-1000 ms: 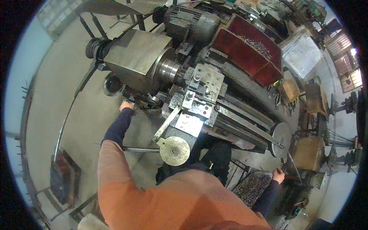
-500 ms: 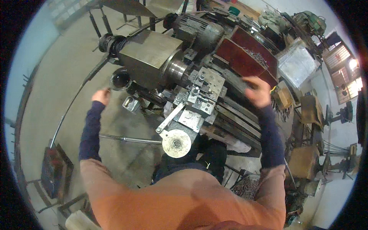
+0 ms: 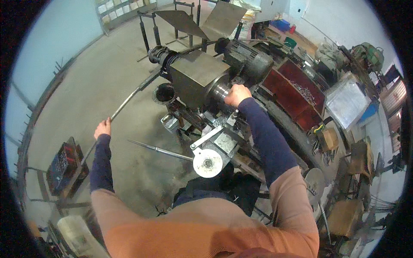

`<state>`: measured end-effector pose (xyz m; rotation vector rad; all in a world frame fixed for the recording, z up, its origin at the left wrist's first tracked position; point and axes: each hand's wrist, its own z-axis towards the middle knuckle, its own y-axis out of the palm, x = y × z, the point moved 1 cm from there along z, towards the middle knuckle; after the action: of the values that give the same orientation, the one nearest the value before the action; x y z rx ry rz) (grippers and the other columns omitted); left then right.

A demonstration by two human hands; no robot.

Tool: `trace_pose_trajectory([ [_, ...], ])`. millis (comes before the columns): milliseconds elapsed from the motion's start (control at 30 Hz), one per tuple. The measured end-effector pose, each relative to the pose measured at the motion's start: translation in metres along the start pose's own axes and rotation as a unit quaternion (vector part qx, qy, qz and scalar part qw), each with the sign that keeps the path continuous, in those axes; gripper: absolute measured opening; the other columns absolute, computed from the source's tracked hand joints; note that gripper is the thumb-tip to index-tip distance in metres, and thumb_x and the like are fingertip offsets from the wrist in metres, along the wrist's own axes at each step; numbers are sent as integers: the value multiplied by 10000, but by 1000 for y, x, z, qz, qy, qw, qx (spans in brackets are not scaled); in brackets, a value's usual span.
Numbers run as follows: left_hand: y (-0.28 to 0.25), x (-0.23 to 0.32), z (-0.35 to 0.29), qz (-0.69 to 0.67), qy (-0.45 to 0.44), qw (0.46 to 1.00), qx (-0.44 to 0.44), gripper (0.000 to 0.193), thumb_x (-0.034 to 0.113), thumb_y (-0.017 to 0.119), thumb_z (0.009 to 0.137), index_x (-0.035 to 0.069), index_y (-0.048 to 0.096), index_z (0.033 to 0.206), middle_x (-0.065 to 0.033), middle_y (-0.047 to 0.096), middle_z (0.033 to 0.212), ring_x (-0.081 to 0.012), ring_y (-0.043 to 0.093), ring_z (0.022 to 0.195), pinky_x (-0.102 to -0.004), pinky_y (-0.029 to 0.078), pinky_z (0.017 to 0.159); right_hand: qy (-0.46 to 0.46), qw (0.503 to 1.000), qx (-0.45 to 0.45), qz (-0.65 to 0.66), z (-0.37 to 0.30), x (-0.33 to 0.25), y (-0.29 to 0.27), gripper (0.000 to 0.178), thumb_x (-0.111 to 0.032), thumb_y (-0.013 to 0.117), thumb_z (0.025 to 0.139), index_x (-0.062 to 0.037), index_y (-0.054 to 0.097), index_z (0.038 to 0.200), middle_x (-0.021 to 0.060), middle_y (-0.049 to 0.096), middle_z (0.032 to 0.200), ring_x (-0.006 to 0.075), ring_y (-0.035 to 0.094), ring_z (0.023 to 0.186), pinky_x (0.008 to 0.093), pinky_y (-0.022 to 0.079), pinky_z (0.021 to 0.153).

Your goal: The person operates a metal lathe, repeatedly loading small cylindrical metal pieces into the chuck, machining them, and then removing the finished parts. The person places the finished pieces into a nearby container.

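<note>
My left hand (image 3: 103, 128) is closed around a long metal bar lever (image 3: 130, 99), which slants from the black-wrapped rear end of the lathe's spindle down toward the floor at the left. My right hand (image 3: 237, 95) is at the shiny round spindle nose (image 3: 220, 92) of the lathe headstock (image 3: 200, 71). Its fingers are curled against the nose's front face, and whatever they hold is hidden. Below the right forearm lies the tool slide (image 3: 226, 144), partly covered by the sleeve. A pale round dial disc (image 3: 208, 163) and a flat crank arm (image 3: 207, 136) sit at its near end.
An electric motor (image 3: 249, 56) stands behind the headstock. Dark red trays (image 3: 282, 88) with metal pieces lie to the right, beside a plastic-covered box (image 3: 347, 102). Another metal rod (image 3: 159, 149) juts leftward near my waist. A red-and-black box (image 3: 64, 165) stands at the lower left.
My left hand has come down and closed on the bar lever. My right hand has moved left from over the bed to the spindle nose. The view has shifted left and farther out.
</note>
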<state>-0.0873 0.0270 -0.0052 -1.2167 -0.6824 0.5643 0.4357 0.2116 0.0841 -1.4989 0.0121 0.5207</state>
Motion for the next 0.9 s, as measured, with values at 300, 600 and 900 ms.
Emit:
trace_pose_trajectory([
  [300, -25, 38, -90, 11, 86, 996, -23, 465, 496, 475, 816, 50, 604, 835, -173, 627, 822, -357, 602, 805, -437, 465, 710, -26, 999, -9, -46, -2, 4, -3, 323, -239, 637, 571, 21, 653, 762, 231, 623, 772, 335, 627, 751, 389, 501, 736],
  [600, -83, 230, -167, -606, 274, 627, -405, 288, 210, 469, 896, -52, 560, 976, -149, 637, 828, -217, 638, 744, -294, 498, 677, -375, 888, 157, 215, -115, -56, -50, 331, -98, 600, 502, -98, 640, 831, 49, 612, 931, 290, 523, 956, 377, 436, 813],
  [900, -51, 315, -233, -713, 162, 328, -599, 247, 197, 508, 873, 0, 578, 1004, -93, 617, 928, -183, 607, 798, -302, 496, 675, -287, 911, 236, 177, -142, -41, -28, 343, -45, 592, 533, -57, 620, 874, 70, 606, 993, 304, 546, 965, 382, 454, 812],
])
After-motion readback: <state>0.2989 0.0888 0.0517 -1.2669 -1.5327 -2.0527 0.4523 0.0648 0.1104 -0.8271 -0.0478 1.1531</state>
